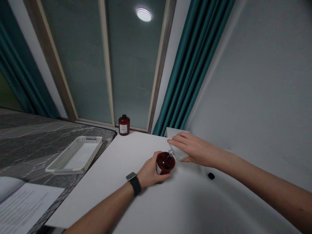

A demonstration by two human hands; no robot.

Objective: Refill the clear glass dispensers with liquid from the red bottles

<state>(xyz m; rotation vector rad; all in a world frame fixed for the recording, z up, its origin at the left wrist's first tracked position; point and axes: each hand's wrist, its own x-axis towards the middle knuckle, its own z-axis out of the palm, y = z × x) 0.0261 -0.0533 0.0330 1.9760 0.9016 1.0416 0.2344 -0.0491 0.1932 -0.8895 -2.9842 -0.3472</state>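
Observation:
My left hand [149,173] is wrapped round a dark red round bottle [165,162] that rests on the white table [117,182], its bare silver neck pointing up and to the right. A dark watch sits on that wrist. My right hand [195,149] lies flat, fingers stretched out, on top of a white box [170,132] standing just behind the bottle. A small black cap [211,175] lies on the table under my right forearm.
A second dark red bottle [124,125] with a black cap stands at the table's far edge by the window. A white plastic basket [75,154] and papers [26,203] lie on the dark patterned surface at left. Teal curtains hang behind; a white wall is at right.

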